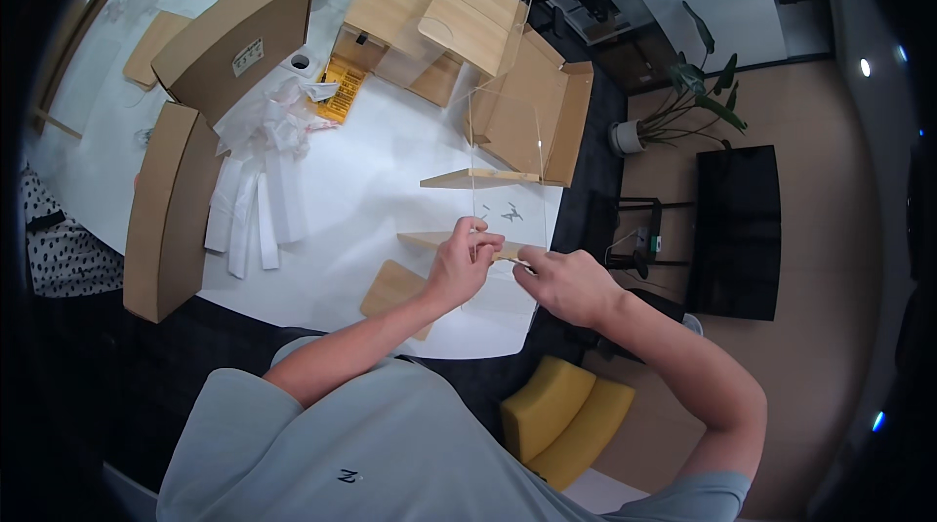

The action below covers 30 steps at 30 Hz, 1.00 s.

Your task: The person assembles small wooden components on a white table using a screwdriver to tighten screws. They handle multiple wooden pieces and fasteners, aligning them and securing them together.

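Two hands (574, 288), wooden panel (422, 240), open cardboard box (571, 127) beyond

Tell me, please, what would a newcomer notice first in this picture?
Probably the left hand and right hand, close together over the near right part of the white table. The yellow seat lower in view also stands out, as does the black screen at far right.

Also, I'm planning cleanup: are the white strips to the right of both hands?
No, the white strips lie on the table, left of the left hand.
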Tool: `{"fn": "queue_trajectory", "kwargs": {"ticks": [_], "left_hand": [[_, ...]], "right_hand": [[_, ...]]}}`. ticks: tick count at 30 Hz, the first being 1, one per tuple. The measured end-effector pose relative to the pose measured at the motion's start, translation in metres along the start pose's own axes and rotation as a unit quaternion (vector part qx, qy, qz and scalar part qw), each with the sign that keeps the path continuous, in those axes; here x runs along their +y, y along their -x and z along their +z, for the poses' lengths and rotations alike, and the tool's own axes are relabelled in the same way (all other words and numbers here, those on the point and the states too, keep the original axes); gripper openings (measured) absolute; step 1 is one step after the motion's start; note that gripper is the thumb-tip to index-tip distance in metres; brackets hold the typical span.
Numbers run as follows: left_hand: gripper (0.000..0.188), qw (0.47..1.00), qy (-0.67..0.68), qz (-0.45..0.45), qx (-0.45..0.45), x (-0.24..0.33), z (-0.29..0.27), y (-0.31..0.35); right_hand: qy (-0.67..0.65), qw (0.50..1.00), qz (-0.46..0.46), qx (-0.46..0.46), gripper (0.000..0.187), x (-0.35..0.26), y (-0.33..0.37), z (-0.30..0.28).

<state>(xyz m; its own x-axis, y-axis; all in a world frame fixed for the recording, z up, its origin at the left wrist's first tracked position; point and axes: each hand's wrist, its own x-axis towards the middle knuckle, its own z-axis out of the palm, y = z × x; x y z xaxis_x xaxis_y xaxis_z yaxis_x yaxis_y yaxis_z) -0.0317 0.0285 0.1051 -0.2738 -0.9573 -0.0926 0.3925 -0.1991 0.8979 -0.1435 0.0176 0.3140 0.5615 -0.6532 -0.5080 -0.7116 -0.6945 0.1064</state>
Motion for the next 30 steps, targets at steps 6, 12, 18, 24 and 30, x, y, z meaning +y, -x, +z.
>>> {"fn": "queue_trajectory", "kwargs": {"ticks": [6, 12, 18, 24, 30], "left_hand": [[0.023, 1.0, 0.0, 0.012, 0.006, -0.003, 0.001, 0.001], [0.022, 1.0, -0.007, 0.009, 0.003, -0.001, 0.002, 0.003], [0.024, 1.0, -0.005, -0.001, 0.001, 0.0, 0.001, 0.001], [0.024, 1.0, 0.001, 0.007, 0.002, -0.003, 0.001, 0.002], [0.024, 1.0, 0.003, -0.002, 0.002, -0.003, 0.001, 0.003]], "right_hand": [[-0.008, 0.999, -0.039, -0.006, 0.007, 0.004, 0.004, 0.013], [-0.55, 0.702, 0.452, -0.036, 0.023, -0.002, -0.013, 0.009], [-0.19, 0.969, 0.149, 0.045, 0.012, -0.005, -0.005, 0.005], [0.118, 0.987, -0.11, -0.025, 0.007, -0.003, 0.003, 0.005], [-0.211, 0.961, 0.17, 0.049, 0.016, -0.013, -0.005, 0.016]]}}
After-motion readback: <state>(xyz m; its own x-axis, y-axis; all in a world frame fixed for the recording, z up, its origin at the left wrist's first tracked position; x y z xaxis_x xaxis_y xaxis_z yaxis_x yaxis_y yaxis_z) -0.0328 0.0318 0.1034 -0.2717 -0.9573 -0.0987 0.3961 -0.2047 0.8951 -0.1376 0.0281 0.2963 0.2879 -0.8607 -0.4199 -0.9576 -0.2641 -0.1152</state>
